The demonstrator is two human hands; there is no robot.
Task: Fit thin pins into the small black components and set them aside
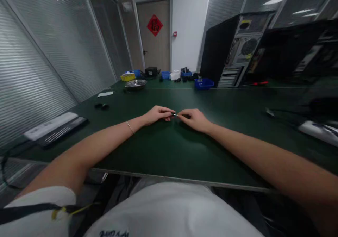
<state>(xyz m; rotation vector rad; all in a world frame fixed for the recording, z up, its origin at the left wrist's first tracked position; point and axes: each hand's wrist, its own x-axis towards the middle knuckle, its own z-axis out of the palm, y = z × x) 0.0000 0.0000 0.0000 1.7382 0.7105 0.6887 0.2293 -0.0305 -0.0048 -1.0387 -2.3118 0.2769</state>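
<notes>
Over the middle of the green tabletop [169, 152], my two hands meet at a small, thin, shiny piece [175, 115]. Its kind is too small to make out. My left hand [158, 115] is closed in a pinch at the piece's left end, where something dark shows by the fingertips. From the other side, my right hand [194, 119] pinches the right end between thumb and forefinger. A narrow gap separates the fingertips, and the shiny part spans it. A thin bracelet [130, 127] circles my left wrist.
Left are a dark keyboard-like device [62, 131] and small black pieces [101, 106]. At the back stand a metal bowl [135, 85], a blue tray [204, 83], a yellow tray [128, 77] and a black computer tower [236, 50]. Cables [285, 113] lie at the right.
</notes>
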